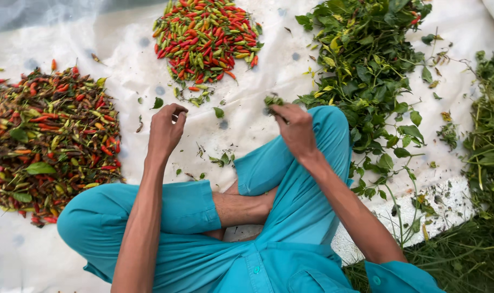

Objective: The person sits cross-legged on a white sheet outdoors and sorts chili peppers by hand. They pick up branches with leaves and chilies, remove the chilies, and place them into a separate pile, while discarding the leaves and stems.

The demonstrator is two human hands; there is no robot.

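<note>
Head view: our right hand (297,129) pinches a small leafy sprig (273,101) between fingertips, just left of the green plant heap (366,65). Our left hand (165,130) is curled shut; whether it holds anything, we cannot tell. Chilli piles lie far centre (206,38) and left (46,141) on the white sheet (122,59).

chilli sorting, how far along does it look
Done: a near chilli pile and a bigger left pile lie on the white sheet. In hand: right hand pinches a leafy sprig; left hand is curled shut. Left: a large leafy branch heap.
</note>
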